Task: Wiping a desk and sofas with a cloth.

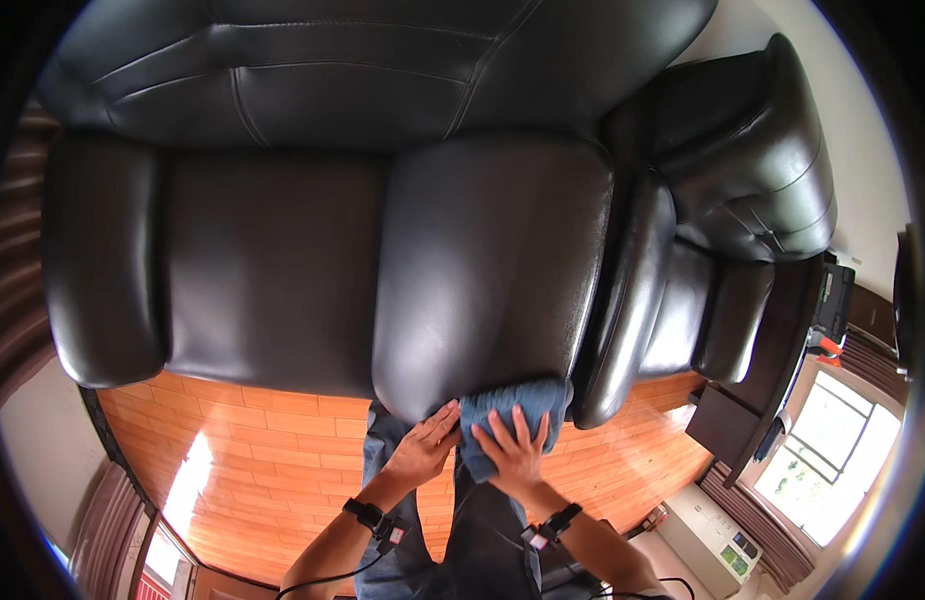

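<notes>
My right hand (516,451) lies with spread fingers on a folded blue cloth (533,397), pressing it to the front edge of a raised, padded section (492,255) of a black leather sofa. Just left of the cloth, my left hand (421,451) rests its extended fingertips at the same front edge, holding nothing that shows. Its fingertips come close to the cloth; whether they touch it I cannot tell. Each wrist wears a black strap with a small device, and a cable runs from the left one.
A lower seat cushion (275,270) and a padded armrest (109,262) extend to the left, below the backrest (342,75). Another black leather seat (747,165) stands at right, beside a dark cabinet (740,420). My legs stand on the wooden floor (282,442). A white appliance (706,536) sits lower right.
</notes>
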